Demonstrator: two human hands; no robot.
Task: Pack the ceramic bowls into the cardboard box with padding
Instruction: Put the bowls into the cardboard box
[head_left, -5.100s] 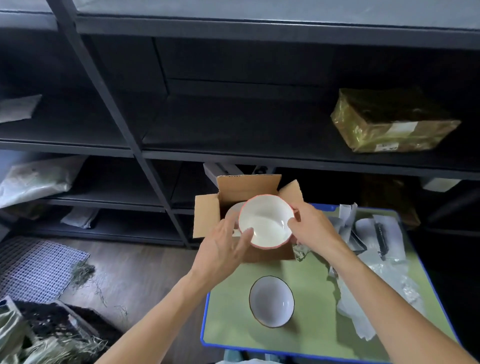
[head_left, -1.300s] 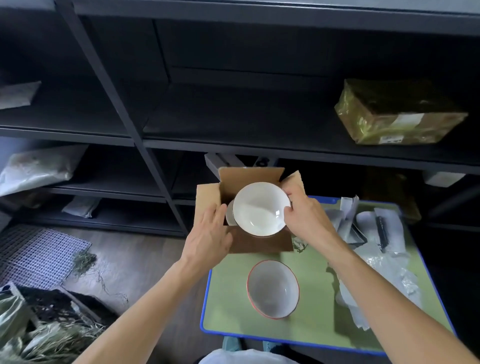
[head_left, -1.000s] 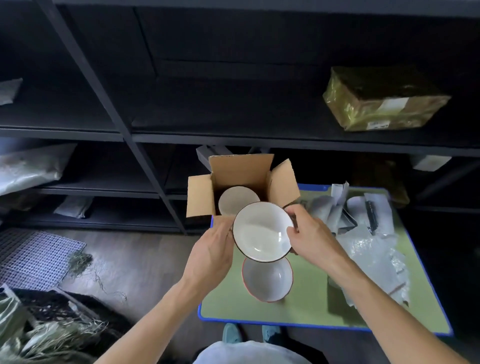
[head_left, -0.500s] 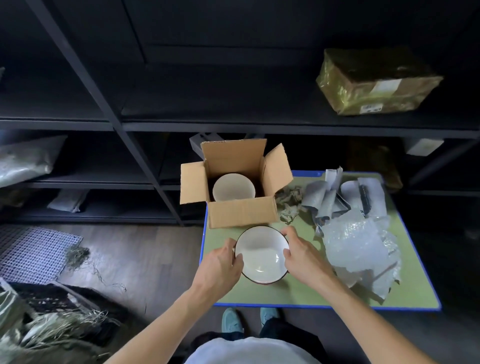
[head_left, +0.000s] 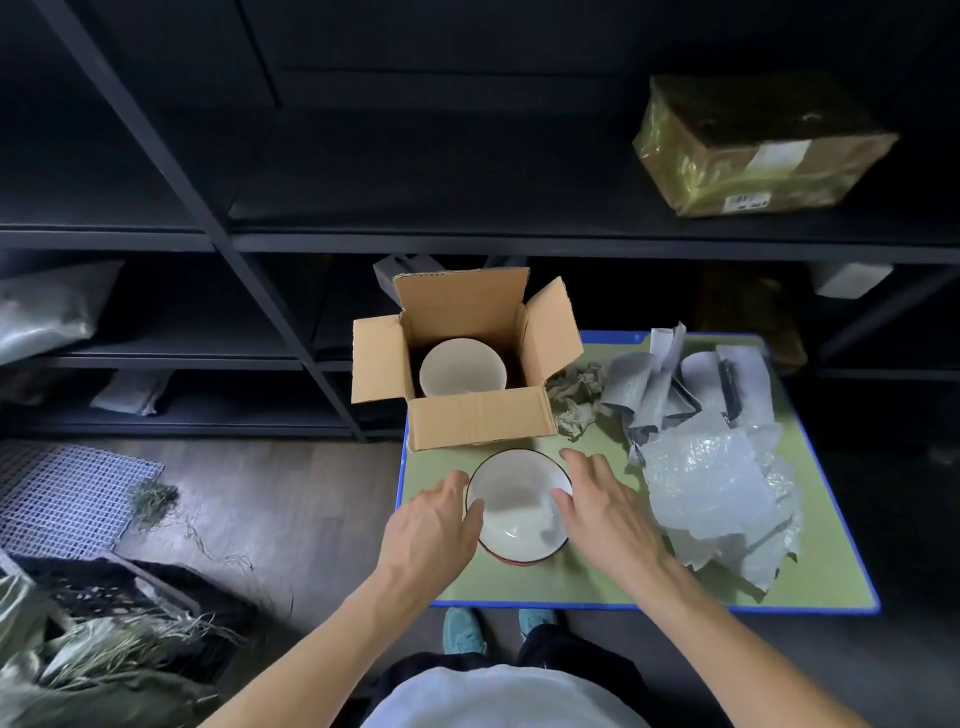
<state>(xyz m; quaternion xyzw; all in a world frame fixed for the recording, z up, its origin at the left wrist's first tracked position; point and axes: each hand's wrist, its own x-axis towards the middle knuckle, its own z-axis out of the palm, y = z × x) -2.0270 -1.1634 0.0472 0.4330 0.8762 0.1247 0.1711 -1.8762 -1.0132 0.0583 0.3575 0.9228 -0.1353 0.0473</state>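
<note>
Access from above: brown cardboard box (head_left: 478, 421) at the far-left corner of the green, blue-edged surface (head_left: 597, 582), mouth open, back flap upright, side flaps splayed outward.
Inside: white ceramic bowl (head_left: 462, 369) fills the left and middle; dark gap along the right wall.
In front: stacked white dark-rimmed bowls (head_left: 517, 506) just before the box, flanked by left hand (head_left: 431, 525) and right hand (head_left: 605, 512).
Right half: clear bubble-wrap sheets (head_left: 701, 478), grey paper heap (head_left: 649, 384), crumpled paper wad (head_left: 576, 395) just beside the box.
Bare: strip along the near edge.
Behind: black metal shelf rack (head_left: 467, 241).

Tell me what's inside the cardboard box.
One white bowl sits in the cardboard box. The front wall hides its base and the box floor; any padding is unseen.
</note>
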